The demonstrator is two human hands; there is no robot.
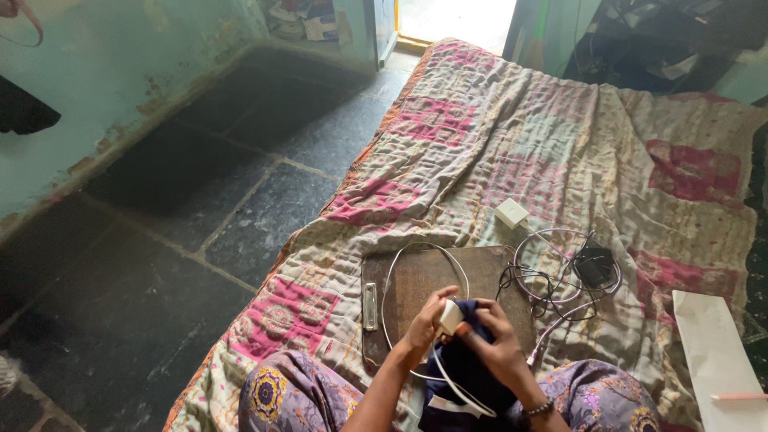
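pink and beige patchwork quilt, brown clipboard, white charger, dark blue cloth

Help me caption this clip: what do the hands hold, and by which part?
The left hand grips a white charger plug by its body; its white cable loops away. The right hand presses a dark blue cloth against it.

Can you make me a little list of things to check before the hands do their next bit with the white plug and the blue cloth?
1. Left hand has the white plug: ok.
2. Right hand on the dark blue cloth: ok.
3. White cable free of knots: ok, one open loop over the brown board.
4. Black cables kept apart from the white cable: cannot tell.
5. Small white box out of the way on the quilt: ok.
6. Plug clean: cannot tell.
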